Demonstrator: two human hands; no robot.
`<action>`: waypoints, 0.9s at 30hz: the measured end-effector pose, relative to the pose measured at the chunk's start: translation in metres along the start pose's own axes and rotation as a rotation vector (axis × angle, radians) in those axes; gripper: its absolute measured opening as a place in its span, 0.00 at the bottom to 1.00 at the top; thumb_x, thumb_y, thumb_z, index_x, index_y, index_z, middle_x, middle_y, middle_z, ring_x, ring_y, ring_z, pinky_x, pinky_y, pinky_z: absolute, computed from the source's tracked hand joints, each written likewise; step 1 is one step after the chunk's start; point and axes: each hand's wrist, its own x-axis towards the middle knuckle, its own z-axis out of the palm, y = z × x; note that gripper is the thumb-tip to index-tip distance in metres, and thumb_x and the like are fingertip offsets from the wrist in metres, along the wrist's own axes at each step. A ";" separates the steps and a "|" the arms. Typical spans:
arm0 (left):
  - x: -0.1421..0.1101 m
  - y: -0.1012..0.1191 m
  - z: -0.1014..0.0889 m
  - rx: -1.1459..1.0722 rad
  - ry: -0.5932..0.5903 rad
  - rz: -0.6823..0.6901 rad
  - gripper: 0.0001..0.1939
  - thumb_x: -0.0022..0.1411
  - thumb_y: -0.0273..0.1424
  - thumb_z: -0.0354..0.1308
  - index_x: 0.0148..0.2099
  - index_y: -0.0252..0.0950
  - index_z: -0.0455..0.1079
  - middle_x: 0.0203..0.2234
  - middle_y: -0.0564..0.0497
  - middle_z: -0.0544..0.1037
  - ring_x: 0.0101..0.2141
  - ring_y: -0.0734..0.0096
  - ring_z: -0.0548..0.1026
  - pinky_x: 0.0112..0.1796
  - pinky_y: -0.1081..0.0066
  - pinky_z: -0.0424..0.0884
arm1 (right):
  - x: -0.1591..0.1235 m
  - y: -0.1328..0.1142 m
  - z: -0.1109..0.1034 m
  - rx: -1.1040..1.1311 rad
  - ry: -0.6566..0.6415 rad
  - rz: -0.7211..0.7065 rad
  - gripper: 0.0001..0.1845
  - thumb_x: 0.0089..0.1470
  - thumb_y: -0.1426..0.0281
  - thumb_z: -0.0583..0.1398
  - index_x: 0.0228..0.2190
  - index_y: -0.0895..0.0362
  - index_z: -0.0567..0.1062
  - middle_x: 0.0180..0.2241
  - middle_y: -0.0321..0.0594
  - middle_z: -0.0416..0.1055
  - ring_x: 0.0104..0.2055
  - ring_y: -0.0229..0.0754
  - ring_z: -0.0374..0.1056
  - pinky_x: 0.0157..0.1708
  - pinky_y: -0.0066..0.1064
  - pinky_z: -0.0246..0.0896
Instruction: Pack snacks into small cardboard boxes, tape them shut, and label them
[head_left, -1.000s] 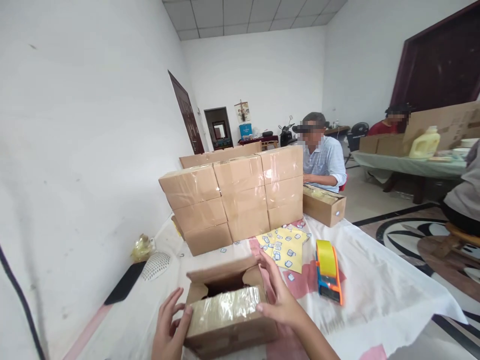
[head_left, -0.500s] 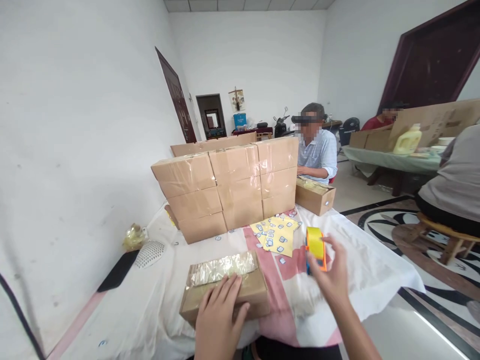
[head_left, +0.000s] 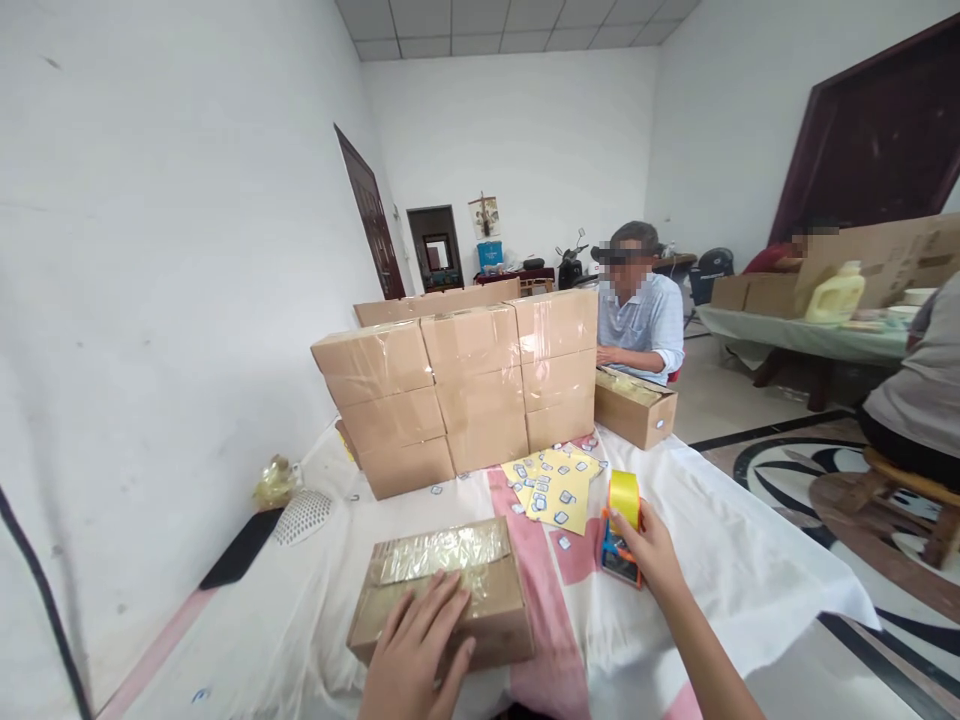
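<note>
Left fingers spread on a box, right fingers round a tape dispenser

Reckoned from the box, a stack of brown cartons stands at 12 o'clock, three across and three high, hiding part of the cloth-covered table beyond. Yellow sheets with small stickers lie between 1 and 2 o'clock; farther that way are a long carton and a seated co-worker. A flat black object lies toward 10 o'clock.

The box is brown cardboard, its top closed, with shiny tape across the far side. The dispenser carries a yellow roll on an orange and blue frame.

The box sits under the left fingers, which grip nothing. The dispenser, at 2 o'clock from the box, is grasped by the right fingers; whether its base touches the table, I cannot tell.
</note>
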 end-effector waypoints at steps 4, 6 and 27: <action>-0.004 -0.003 0.000 0.032 -0.045 -0.016 0.22 0.67 0.37 0.57 0.63 0.45 0.70 0.59 0.52 0.76 0.55 0.61 0.78 0.54 0.63 0.75 | 0.001 -0.003 -0.004 0.025 -0.015 -0.019 0.27 0.50 0.48 0.66 0.42 0.57 0.77 0.41 0.49 0.80 0.44 0.59 0.76 0.44 0.46 0.72; -0.005 -0.002 -0.001 0.002 -0.035 -0.062 0.22 0.67 0.35 0.57 0.63 0.47 0.70 0.58 0.51 0.77 0.56 0.59 0.77 0.57 0.59 0.73 | 0.000 -0.005 -0.003 0.017 -0.007 -0.006 0.27 0.48 0.48 0.67 0.39 0.58 0.79 0.39 0.49 0.81 0.41 0.60 0.77 0.41 0.45 0.73; 0.089 0.165 0.067 -1.035 -0.396 -0.608 0.19 0.63 0.42 0.61 0.52 0.37 0.76 0.47 0.42 0.75 0.48 0.56 0.77 0.49 0.61 0.73 | -0.068 -0.015 0.004 0.111 -0.124 0.126 0.41 0.54 0.33 0.50 0.30 0.58 0.79 0.25 0.50 0.77 0.28 0.55 0.75 0.28 0.44 0.72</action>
